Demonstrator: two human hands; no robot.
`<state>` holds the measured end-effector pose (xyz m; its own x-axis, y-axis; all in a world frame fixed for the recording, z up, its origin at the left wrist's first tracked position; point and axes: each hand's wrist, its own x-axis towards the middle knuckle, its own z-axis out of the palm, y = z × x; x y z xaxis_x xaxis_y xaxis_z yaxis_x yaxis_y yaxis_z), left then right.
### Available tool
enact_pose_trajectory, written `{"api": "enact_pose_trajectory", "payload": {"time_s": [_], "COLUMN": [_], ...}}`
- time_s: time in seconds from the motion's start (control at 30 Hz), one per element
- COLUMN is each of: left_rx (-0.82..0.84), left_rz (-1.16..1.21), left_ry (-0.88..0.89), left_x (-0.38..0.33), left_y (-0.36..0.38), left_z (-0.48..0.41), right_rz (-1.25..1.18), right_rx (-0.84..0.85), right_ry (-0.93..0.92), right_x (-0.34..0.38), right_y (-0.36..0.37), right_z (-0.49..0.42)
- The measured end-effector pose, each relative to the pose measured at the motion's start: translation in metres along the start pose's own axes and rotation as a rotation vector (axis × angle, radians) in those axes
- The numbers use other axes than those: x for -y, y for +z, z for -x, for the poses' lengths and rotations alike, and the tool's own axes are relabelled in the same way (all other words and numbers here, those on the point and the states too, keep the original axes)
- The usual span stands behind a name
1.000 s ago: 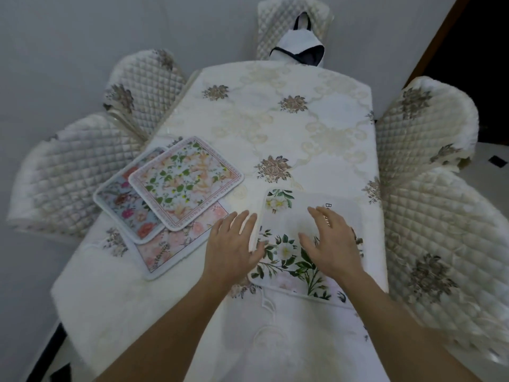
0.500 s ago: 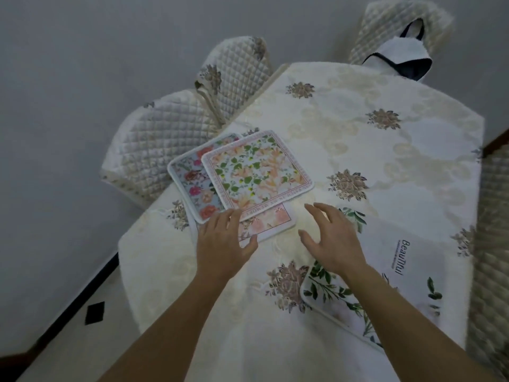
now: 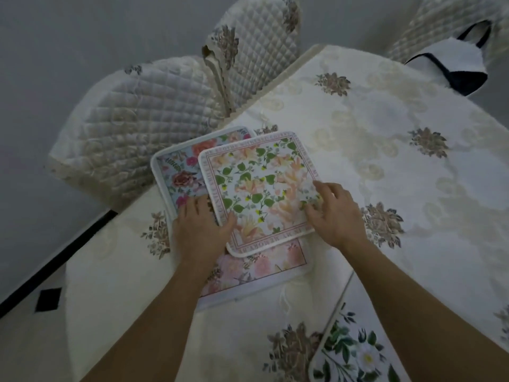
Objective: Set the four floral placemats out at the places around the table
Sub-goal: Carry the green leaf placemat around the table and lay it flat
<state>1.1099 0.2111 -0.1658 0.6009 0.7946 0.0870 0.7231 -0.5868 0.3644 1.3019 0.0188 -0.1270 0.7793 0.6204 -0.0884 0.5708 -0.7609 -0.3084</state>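
Worktop: a cream embroidered cloth (image 3: 124,271) with brown flower motifs covers the whole worktop (image 3: 358,150) and hangs over its edges.
Change, hands: half a second ago both hovered spread above the cloth, short of the stack. Now both are on the leaf mat (image 3: 261,183).
Change, view: the camera has swung left. The white-flower mat (image 3: 355,351), which the hands lay on a second ago, now sits at the lower right corner, cut off by the frame and partly behind the right forearm.
Stack: three mats overlap at the worktop's left edge, lying as they did before. The leaf mat is on top, with the blue mat (image 3: 176,172) under its left side and the pink mat (image 3: 264,268) under its near side.
Left hand (image 3: 201,230): the thumb lies on top of the leaf mat's near left edge and the fingers lie beside that edge on the blue mat. Whether any finger is under the leaf mat I cannot tell.
Right hand (image 3: 336,213): the fingers are curled, pinching the leaf mat's right corner.
Hands: apart, one at each side of the leaf mat.
Chairs: two quilted chairs (image 3: 143,119) stand close against the left edge. A third at the far end carries a white bag (image 3: 454,64) with dark trim.
Room: a grey wall (image 3: 82,37) is behind the chairs. Pale floor (image 3: 22,348) shows at lower left, with a dark strip and a black diamond tile.
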Motion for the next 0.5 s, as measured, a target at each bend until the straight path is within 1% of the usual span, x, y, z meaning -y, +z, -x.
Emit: {"api": "enact_pose_trajectory", "payload": {"time_s": [0.17, 0.27, 0.37, 0.5], "left_rx": [-0.008, 0.011, -0.004, 0.001], "left_rz": [0.089, 0.131, 0.191, 0.284], "left_ry": [-0.171, -0.255, -0.348, -0.471], "left_x": [-0.005, -0.014, -0.027, -0.039], "left_y": [0.02, 0.026, 0.03, 0.031], "left_z": [-0.023, -0.034, -0.043, -0.051], "right_rz": [0.011, -0.033, -0.107, -0.135], "right_rx": [0.033, 0.014, 0.0, 0.028], "right_ry": [0.096, 0.164, 0.249, 0.321], "right_x": [-0.011, -0.013, -0.01, -0.006], "right_y": [0.018, 0.022, 0.026, 0.03], "right_z": [-0.045, -0.068, -0.085, -0.099]}}
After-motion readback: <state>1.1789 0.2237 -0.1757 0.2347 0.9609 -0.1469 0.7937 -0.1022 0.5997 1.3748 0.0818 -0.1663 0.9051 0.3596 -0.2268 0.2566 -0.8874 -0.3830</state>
